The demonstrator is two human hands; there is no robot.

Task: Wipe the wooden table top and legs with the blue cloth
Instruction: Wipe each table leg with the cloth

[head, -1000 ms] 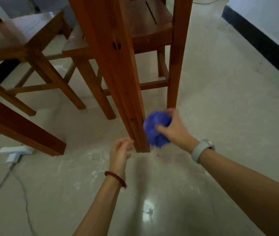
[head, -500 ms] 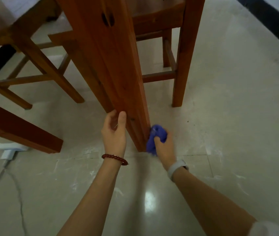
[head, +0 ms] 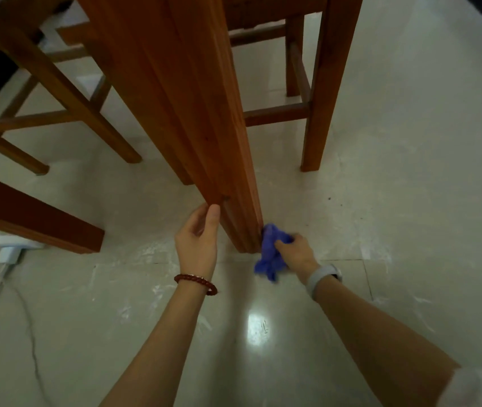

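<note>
Where the view begins at far left, a white power strip (head: 10, 248) with its cable lies on the floor (head: 410, 201), well to the left of the table leg (head: 204, 127). A dark wooden beam (head: 28, 212) sits between strip and leg. Wooden chairs (head: 57, 92) stand behind the leg.

Left hand (head: 197, 236): braided bracelet (head: 195, 283) at the wrist; thumb and fingers loosely cupped at the leg's left edge near its foot, touching the wood rather than clamping it.

Table leg: upright, reddish, foot on the floor.

Blue cloth (head: 270, 251): bunched, pressed to the leg's right face at its base, a tail hanging below.

Right hand (head: 295, 254): grey wristband (head: 323, 277); fingers clenched round the cloth, just right of the leg.

Risk, as judged: the cloth sits so low that a stroke may drag across the scuffed floor and carry grit back onto the wood; the loose tail may miss the leg's far face.
</note>
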